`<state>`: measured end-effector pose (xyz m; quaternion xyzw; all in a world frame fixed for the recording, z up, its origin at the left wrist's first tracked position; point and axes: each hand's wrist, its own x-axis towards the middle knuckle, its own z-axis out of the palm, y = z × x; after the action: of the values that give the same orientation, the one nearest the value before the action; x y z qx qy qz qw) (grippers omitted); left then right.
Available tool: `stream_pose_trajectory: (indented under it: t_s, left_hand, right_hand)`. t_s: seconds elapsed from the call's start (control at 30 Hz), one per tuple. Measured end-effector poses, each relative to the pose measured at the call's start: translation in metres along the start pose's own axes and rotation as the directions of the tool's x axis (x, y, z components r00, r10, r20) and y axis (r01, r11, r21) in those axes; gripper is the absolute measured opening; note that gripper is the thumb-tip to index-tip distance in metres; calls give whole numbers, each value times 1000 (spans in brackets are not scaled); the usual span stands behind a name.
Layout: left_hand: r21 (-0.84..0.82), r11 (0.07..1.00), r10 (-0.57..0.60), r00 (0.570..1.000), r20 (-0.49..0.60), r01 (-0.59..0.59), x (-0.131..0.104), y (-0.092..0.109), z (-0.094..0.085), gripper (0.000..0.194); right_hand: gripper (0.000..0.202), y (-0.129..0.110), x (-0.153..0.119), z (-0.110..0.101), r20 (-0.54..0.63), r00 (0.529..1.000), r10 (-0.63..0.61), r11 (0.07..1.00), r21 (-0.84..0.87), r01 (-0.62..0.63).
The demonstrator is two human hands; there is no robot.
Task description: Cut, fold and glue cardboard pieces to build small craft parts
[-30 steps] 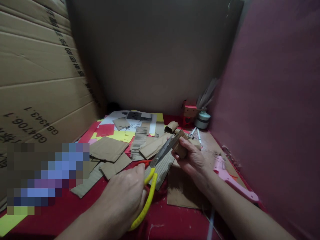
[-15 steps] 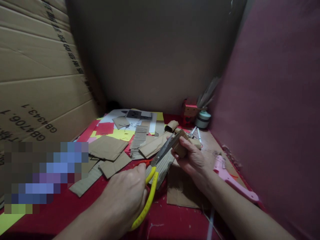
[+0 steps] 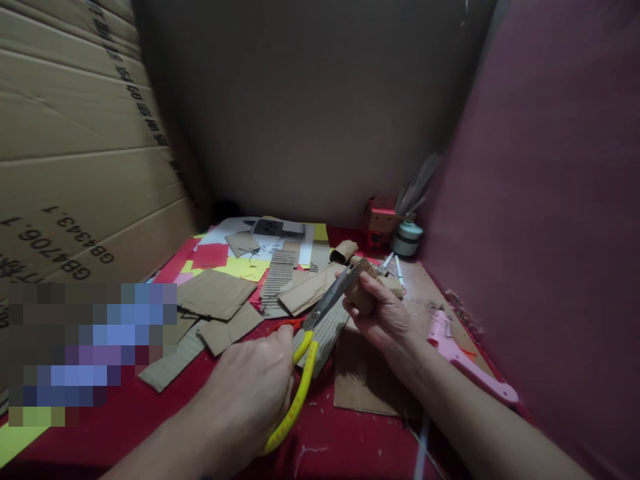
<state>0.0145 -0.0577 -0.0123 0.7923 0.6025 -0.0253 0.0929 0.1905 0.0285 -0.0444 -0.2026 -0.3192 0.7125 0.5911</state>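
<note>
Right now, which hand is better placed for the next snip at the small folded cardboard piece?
Left, I'd judge: the left hand grips the scissors, their blades at the cardboard piece, which the right hand is busy holding.

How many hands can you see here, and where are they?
2: the left hand grips the yellow-handled scissors; the right hand holds a small cardboard piece.

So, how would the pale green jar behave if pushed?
The jar looks squat, so it would probably slide rather than tip. Its round sides might let it roll if toppled. Contents are hidden, so weight is unclear.
</note>
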Motion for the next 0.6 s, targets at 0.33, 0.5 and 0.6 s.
stream_pose_trajectory:
  t_s: [0.33, 0.5, 0.6]
  left_hand:
    - [-37, 999, -34, 999, 16, 35, -1, 2, -4, 15]
    - [-15, 1000, -16, 1000, 26, 16, -1, 3, -4, 15]
    - [-4, 1000, -25, 998, 64, 25, -1, 4, -5, 18]
  right_hand:
    - [14, 0, 0, 0, -24, 999, 23, 1000, 8, -22]
    - [18, -2, -1, 1, -73, 997, 33, 999, 8, -33]
    - [17, -2, -2, 2, -81, 996, 46, 999, 8, -45]
